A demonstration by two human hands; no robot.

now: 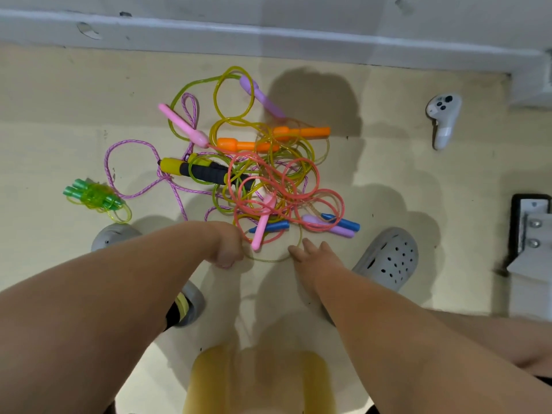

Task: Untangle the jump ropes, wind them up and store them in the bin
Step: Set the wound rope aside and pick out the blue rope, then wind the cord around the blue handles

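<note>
A tangled pile of jump ropes lies on the beige floor, with pink, orange, purple, blue and yellow-black handles. Their coral, yellow, green and purple cords are knotted together. A green-handled rope sits wound up on its own at the left. My left hand is curled at the near edge of the pile and grips a thin yellow cord that loops toward me. My right hand reaches to the other end of that loop with straight fingers, holding nothing. No bin is plainly visible.
A white game controller lies at the right near the wall. My grey clogs flank the pile. A blurred yellow object sits close under the camera. A metal bracket stands at the right edge.
</note>
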